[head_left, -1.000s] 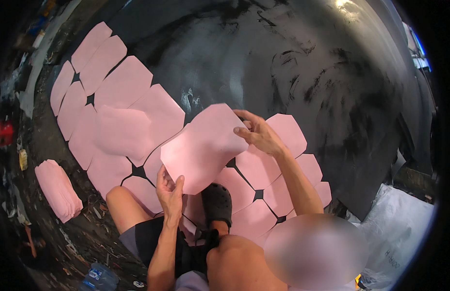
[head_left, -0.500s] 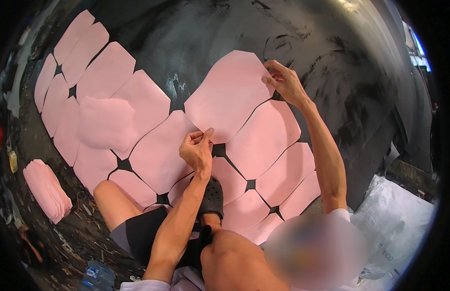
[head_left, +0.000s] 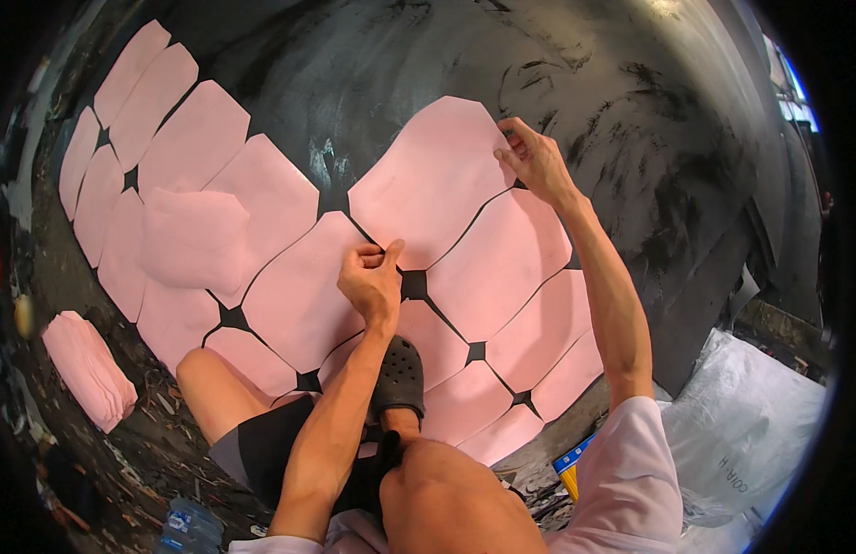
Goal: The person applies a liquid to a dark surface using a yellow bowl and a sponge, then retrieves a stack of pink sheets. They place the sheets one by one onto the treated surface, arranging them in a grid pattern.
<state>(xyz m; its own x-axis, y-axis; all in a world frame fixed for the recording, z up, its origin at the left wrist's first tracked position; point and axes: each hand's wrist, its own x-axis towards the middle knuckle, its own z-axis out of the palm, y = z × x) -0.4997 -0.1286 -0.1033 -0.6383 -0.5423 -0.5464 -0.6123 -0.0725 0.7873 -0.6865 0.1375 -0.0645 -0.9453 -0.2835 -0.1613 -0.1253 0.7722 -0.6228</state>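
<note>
A pink, many-sided flat sheet [head_left: 428, 180] lies at the top of a patchwork of similar pink pieces on a large black sheet [head_left: 372, 55]. My left hand [head_left: 372, 284] pinches its lower corner between thumb and fingers. At its upper right edge my right hand [head_left: 536, 159] has closed finger and thumb on the border. Neighbouring pink pieces [head_left: 502, 268] sit edge to edge below it, with small dark gaps at their corners. One loose pink piece [head_left: 195, 240] rests on top of others at the left.
A stack of folded pink pieces [head_left: 89, 369] lies on the littered ground at the left. My foot in a black clog [head_left: 399, 377] stands on the pink pieces. A plastic bottle [head_left: 190, 526] is at lower left, a white plastic sack [head_left: 737, 420] at the right.
Both hands keep hold of the sheet, which has barely shifted. The blurred patch over my right sleeve is gone, showing the sleeve and a blue and yellow object beside it.
</note>
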